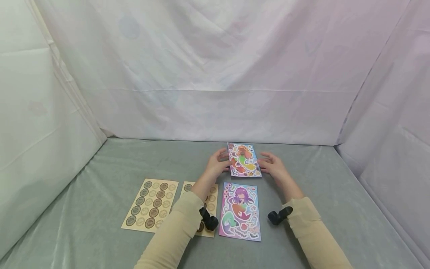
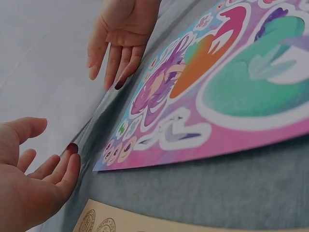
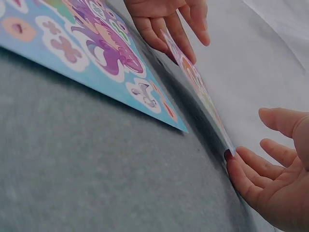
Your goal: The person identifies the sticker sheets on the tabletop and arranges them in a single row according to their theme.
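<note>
A mermaid sticker sheet is at the far middle of the table, between both hands. My left hand is at its left edge and my right hand at its right edge. In the right wrist view the upper sheet appears nearly edge-on, its edge at the fingertips of my right hand. The thumb of my left hand stands apart from its loosely bent fingers. Nearer to me lies a second sticker sheet with a purple-haired mermaid.
Two tan sheets of round label stickers lie to the left: one sheet in full view, the other sheet partly under my left forearm. Grey cloth covers the table. White curtains enclose the back and sides.
</note>
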Motion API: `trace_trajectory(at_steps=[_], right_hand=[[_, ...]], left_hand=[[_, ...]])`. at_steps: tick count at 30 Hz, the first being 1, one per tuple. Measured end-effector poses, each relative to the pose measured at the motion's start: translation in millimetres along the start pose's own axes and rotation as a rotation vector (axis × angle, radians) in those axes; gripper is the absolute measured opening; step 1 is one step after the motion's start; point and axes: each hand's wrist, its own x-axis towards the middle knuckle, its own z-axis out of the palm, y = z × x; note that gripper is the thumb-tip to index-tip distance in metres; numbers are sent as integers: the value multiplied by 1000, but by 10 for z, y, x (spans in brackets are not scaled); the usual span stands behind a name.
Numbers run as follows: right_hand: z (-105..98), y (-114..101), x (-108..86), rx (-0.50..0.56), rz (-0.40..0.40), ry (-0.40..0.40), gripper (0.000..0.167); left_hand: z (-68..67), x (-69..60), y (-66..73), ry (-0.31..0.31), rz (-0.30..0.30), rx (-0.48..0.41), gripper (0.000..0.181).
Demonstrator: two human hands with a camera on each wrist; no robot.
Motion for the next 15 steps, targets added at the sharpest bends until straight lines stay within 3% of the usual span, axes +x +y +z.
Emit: trace_trajectory(at_steps=[15], right_hand=[[43, -93, -139, 0, -75, 52, 62]], left_hand=[[35, -32, -1, -6, 83, -53, 64]])
